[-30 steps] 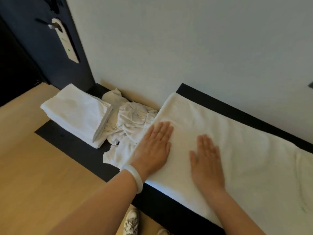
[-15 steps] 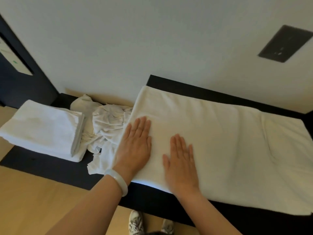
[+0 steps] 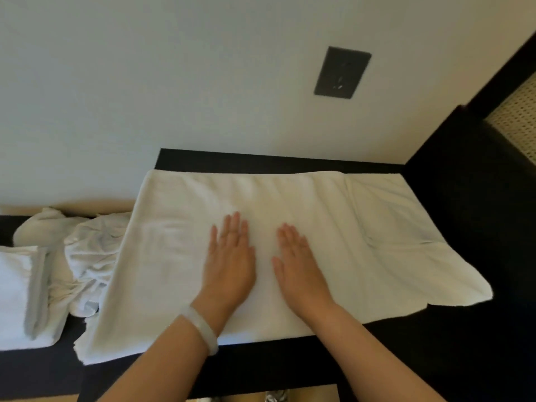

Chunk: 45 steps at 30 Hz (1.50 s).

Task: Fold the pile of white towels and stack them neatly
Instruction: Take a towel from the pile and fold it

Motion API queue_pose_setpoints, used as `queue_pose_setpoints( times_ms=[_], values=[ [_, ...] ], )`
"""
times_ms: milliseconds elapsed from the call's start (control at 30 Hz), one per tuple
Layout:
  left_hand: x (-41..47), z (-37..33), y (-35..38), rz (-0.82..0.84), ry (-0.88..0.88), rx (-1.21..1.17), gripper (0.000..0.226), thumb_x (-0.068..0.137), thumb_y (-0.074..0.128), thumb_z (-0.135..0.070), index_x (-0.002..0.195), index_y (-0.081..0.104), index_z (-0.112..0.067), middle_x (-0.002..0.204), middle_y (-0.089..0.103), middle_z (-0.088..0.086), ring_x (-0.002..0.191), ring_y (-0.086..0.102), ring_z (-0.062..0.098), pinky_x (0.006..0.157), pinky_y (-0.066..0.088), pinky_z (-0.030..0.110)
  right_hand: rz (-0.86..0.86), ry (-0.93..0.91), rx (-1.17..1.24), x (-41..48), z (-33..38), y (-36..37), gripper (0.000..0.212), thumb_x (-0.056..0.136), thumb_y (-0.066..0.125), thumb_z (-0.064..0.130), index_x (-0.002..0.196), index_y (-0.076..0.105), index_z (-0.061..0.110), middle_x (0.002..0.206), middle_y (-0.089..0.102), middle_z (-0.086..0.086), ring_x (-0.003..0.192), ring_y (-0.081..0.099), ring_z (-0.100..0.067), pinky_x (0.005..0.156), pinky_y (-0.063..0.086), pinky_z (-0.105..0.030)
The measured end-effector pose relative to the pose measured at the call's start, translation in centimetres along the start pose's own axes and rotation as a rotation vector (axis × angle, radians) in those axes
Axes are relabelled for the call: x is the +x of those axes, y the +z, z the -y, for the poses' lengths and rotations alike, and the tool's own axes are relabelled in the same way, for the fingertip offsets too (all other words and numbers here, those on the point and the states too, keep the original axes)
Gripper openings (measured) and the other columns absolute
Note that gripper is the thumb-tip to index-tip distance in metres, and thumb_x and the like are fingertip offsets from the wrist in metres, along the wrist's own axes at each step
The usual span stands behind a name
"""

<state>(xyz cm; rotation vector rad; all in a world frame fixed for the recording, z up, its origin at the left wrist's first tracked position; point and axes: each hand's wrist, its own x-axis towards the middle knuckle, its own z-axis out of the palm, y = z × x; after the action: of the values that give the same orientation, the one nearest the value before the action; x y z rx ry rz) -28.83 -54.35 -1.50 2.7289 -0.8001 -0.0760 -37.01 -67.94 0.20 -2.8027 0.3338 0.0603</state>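
Observation:
A large white towel [image 3: 333, 227] lies spread lengthwise on the black bench top [image 3: 275, 161], folded over into a long band. Both hands press flat on its middle with straight fingers: my left hand [image 3: 230, 259], with a pale bangle on the wrist, and my right hand [image 3: 298, 265] beside it, a small gap between them. The towel's right end is creased and uneven. To the left sits a crumpled heap of white towels [image 3: 84, 250]. At the far left edge lies a stack of folded white towels [image 3: 20, 294].
A white wall runs right behind the bench, with a dark socket plate [image 3: 342, 72] above the towel. A black upright panel [image 3: 470, 198] closes off the bench's right end. Wooden floor and shoe tips [image 3: 275, 397] show below the front edge.
Both flat hands have slid to the right along the towel, from its left end to its middle. The view has swung right, pushing the folded stack to the frame's edge.

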Motion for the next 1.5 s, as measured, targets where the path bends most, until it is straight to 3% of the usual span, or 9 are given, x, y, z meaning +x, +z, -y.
queue_pose_setpoints(
  times_ms=[167,300,400,633,733,833,1000,1267,1500],
  values=[
    [0.2,-2.0,2.3,0.012,0.049,0.11,0.062,0.095,0.025,-0.037,0.148,0.043,-0.01,0.156,0.036,0.012,0.145,0.032,0.028,0.117,0.013,0.053,0.048,-0.001,-0.105,-0.1,-6.8,0.5,0.073,0.092,-0.001,0.054,0.158,-0.004,0.021,0.164,-0.013,0.008,0.151,-0.013,-0.007,0.121,-0.013,-0.031],
    [0.1,-1.4,2.9,-0.036,0.067,0.126,0.061,0.094,0.027,-0.037,0.149,0.042,-0.013,0.157,0.035,0.01,0.146,0.031,0.026,0.117,0.014,0.054,0.055,0.163,-0.14,-2.5,-14.0,-2.4,0.077,0.091,-0.008,0.066,0.156,-0.014,0.024,0.16,-0.023,0.011,0.149,-0.02,-0.004,0.121,-0.013,-0.028],
    [0.2,-0.8,2.9,-0.063,0.078,0.132,0.061,0.095,0.027,-0.037,0.149,0.042,-0.014,0.157,0.035,0.008,0.145,0.031,0.024,0.118,0.016,0.055,0.121,0.098,-0.12,-2.3,-14.9,-3.2,0.089,0.083,-0.015,0.07,0.158,-0.011,0.022,0.163,-0.019,0.009,0.149,-0.019,-0.003,0.12,-0.014,-0.026],
    [-0.4,5.2,1.1,-0.073,0.018,0.175,0.061,0.098,0.021,-0.041,0.155,0.03,-0.021,0.161,0.026,0.001,0.148,0.024,0.019,0.12,0.001,0.041,0.157,-0.134,-0.009,0.4,-11.3,-2.2,0.073,0.097,0.013,0.056,0.159,-0.002,0.02,0.161,-0.016,0.012,0.146,-0.02,0.001,0.12,-0.013,-0.023],
    [-0.3,7.5,0.3,-0.053,-0.02,0.208,0.063,0.098,0.012,-0.046,0.157,0.02,-0.024,0.164,0.017,-0.002,0.151,0.014,0.016,0.12,-0.006,0.038,0.2,-0.211,0.178,0.6,-10.3,-3.0,0.06,0.105,0.032,0.042,0.158,0.018,0.019,0.163,0.005,0.013,0.147,-0.001,0.004,0.119,-0.005,-0.014],
    [0.6,6.1,0.6,-0.07,-0.053,0.225,0.066,0.096,0.016,-0.036,0.152,0.034,-0.007,0.159,0.03,0.01,0.147,0.026,0.026,0.118,-0.014,0.032,0.016,-0.005,0.491,-1.8,-12.2,-6.4,0.038,0.104,0.049,0.019,0.141,0.053,0.02,0.142,0.045,0.018,0.131,0.034,0.006,0.105,0.014,0.001],
    [3.1,-4.7,3.2,-0.093,0.256,0.16,0.054,0.093,0.032,-0.025,0.134,0.057,0.0,0.143,0.052,0.017,0.134,0.046,0.03,0.116,0.01,0.042,-0.367,0.544,0.419,-9.8,-21.0,-10.1,0.03,0.096,0.058,0.01,0.122,0.066,0.023,0.111,0.052,0.013,0.104,0.055,-0.008,0.093,0.047,-0.027],
    [2.7,-11.8,6.6,-0.056,0.35,0.147,0.058,0.1,0.028,-0.037,0.144,0.046,-0.004,0.153,0.041,0.009,0.144,0.034,0.022,0.116,0.013,0.042,-0.062,0.82,0.696,-12.5,-23.1,-10.3,0.014,0.092,0.068,0.019,0.104,0.065,0.026,0.094,0.071,0.003,0.064,0.062,-0.012,0.053,0.045,-0.022],
    [2.7,-11.7,6.7,-0.083,0.352,0.134,0.057,0.1,0.028,-0.038,0.142,0.05,-0.006,0.153,0.041,0.007,0.144,0.035,0.02,0.117,0.014,0.041,0.043,0.792,0.82,-12.8,-23.5,-11.3,0.023,0.089,0.07,0.014,0.108,0.06,0.024,0.075,0.072,-0.004,0.053,0.055,-0.011,0.049,0.044,-0.022]
  ],
)
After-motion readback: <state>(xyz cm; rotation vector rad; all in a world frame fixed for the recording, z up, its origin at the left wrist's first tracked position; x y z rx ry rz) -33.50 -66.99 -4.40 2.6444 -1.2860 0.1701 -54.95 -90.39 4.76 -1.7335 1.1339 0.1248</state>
